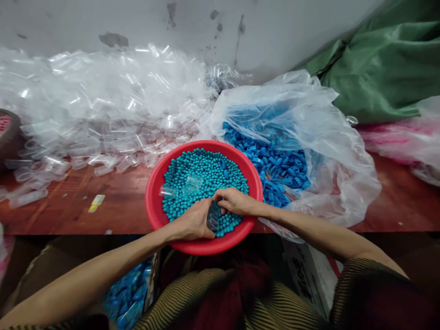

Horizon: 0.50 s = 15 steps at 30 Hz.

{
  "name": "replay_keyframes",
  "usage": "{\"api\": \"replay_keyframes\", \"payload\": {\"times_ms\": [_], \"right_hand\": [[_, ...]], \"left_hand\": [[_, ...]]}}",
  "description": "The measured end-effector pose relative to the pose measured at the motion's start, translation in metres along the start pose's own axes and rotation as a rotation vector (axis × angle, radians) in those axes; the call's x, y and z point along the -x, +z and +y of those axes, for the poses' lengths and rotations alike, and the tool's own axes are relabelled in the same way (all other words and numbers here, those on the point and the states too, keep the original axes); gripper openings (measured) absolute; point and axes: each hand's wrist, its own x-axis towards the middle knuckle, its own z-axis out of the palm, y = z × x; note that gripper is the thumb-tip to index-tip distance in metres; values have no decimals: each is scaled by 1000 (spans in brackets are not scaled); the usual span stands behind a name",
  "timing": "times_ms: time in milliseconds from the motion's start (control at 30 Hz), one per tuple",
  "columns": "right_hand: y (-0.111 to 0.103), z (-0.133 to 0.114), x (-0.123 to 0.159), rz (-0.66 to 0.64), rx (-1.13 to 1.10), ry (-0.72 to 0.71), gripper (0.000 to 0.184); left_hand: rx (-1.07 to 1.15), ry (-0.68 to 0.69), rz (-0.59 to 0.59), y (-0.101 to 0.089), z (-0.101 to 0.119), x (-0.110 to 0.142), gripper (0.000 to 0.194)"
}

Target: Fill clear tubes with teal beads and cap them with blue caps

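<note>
A red basin (153, 192) full of small teal balls (202, 172) sits at the table's front edge. My left hand (192, 223) rests in the balls at the near side, fingers curled round a small clear plastic tube (213, 216). My right hand (233, 200) meets it from the right, fingertips pinched at the tube's top end. What the pinch holds is too small to make out. Two more clear tubes (180, 187) lie on the balls at the left of the basin.
A big heap of clear tubes (103, 105) covers the table's back left. An open plastic bag of blue caps (275, 160) lies right of the basin. Green sacking (385, 64) and a pink-filled bag (405, 137) are far right. A box of blue pieces (129, 293) stands below the table.
</note>
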Motion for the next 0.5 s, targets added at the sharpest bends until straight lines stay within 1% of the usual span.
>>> {"api": "replay_keyframes", "payload": {"times_ms": [33,100,167,233,300,400,433,500], "right_hand": [[-1,-1,-3,-41,20,-9,23],[-6,-3,-10,-74,133,-99,22],[-14,-5,-20,-31,276,-222,21],[-22,-5,-35,46,354,-302,20],[-32,-2,-55,125,367,-337,20],[-45,1,-89,282,333,-357,26],[-48,1,-101,307,312,-344,27],[-51,1,-121,315,241,-303,30]], "left_hand": [[-50,-45,5,0,3,1,72],[-109,-111,17,-3,9,4,61],[-142,-152,51,-7,9,6,54],[-198,-202,101,-13,5,6,49],[-236,-268,125,-19,-1,4,46],[-160,-400,88,-26,-10,-3,52],[-116,-444,87,-27,-12,-6,55],[-38,-509,118,-27,-16,-12,57]]}}
